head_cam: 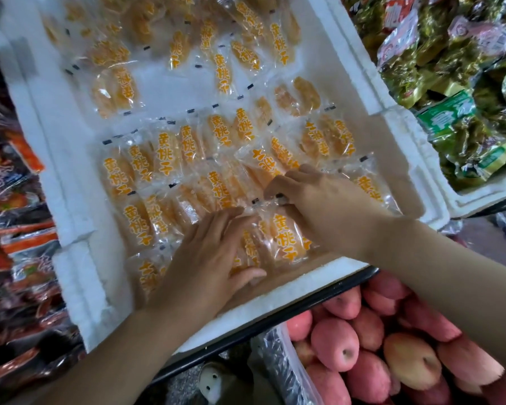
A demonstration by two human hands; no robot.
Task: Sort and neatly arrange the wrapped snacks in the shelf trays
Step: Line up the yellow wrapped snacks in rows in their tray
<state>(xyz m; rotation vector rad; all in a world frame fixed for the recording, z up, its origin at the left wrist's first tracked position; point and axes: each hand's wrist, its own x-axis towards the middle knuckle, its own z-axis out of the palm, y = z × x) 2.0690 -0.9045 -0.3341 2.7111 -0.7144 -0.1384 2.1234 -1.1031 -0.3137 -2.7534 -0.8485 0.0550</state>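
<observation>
Squaring snack packets (164, 159), near row, foam tray (79, 200).
Detail: left hand (211, 258) flat, fingers straight, steadying the row; right hand (319, 200) pinches one packet (287, 241) by its seal; best laid square, label up.

Pink-red apples (345, 343) lay piled at the near right. Green packets (462, 62) filled the far right, and red-and-dark packets (18, 229) crowded the left side.

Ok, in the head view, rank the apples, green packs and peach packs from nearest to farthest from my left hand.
1. Peach packs: under the left hand, touching.
2. Apples: lower right, below the tray.
3. Green packs: far upper right.
</observation>
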